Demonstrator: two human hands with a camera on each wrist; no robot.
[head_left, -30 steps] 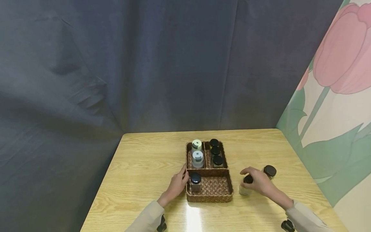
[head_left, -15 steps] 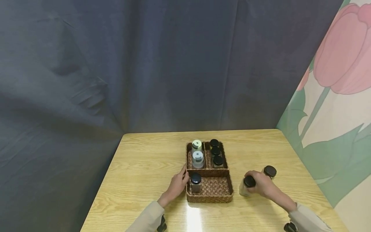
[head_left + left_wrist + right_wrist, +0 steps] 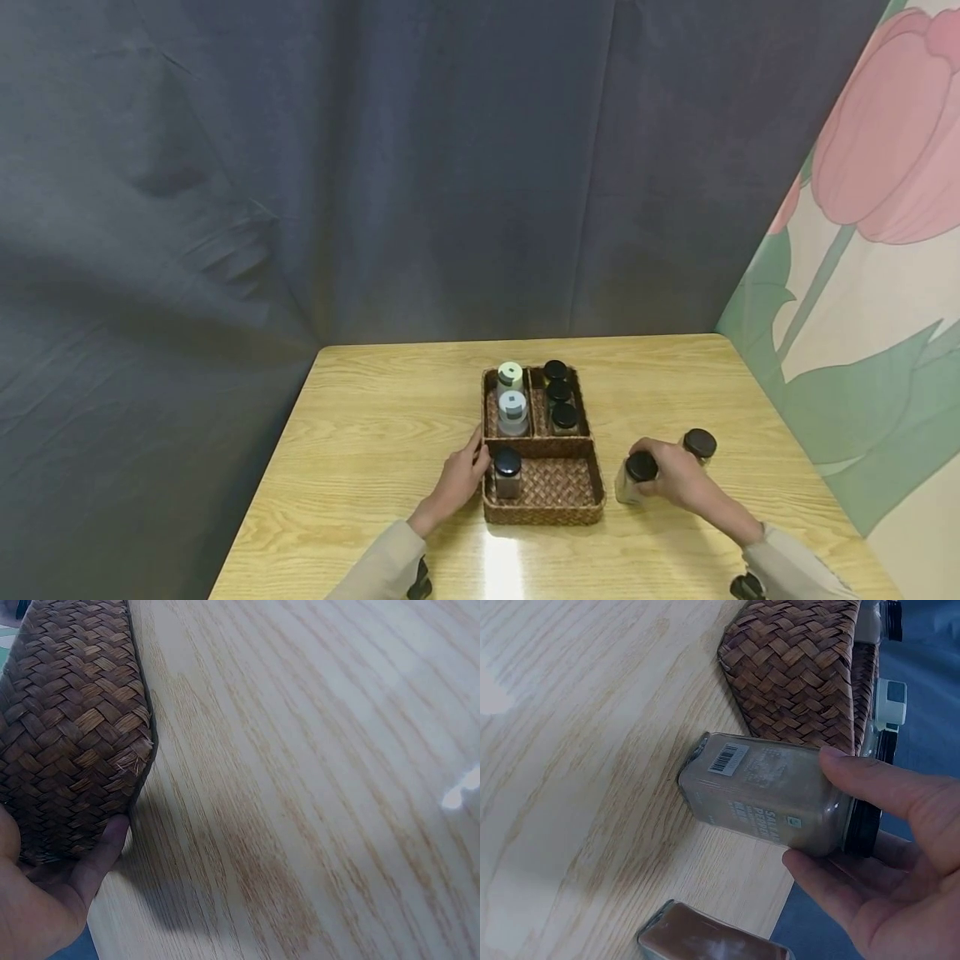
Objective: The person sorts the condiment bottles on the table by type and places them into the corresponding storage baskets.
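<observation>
My right hand grips a square glass spice jar near its black lid, right of the woven basket. Tan contents and a barcode label show through the glass in the right wrist view. Whether its base is off the table I cannot tell. At the basket's left wall my left hand holds on, thumb at the rim and a finger low against the outer weave. In the basket's front compartment stands one black-lidded jar. Behind the divider are two pale-capped bottles on the left and three black-lidded jars on the right.
Another black-lidded jar stands on the table just beyond my right hand; its brown contents show in the right wrist view. A dark curtain hangs behind the table, and a tulip-painted wall borders the right side.
My right hand's fingers have come around the jar's top, and the jar has shifted slightly left, towards the basket. My left hand and the basket have stayed where they were.
</observation>
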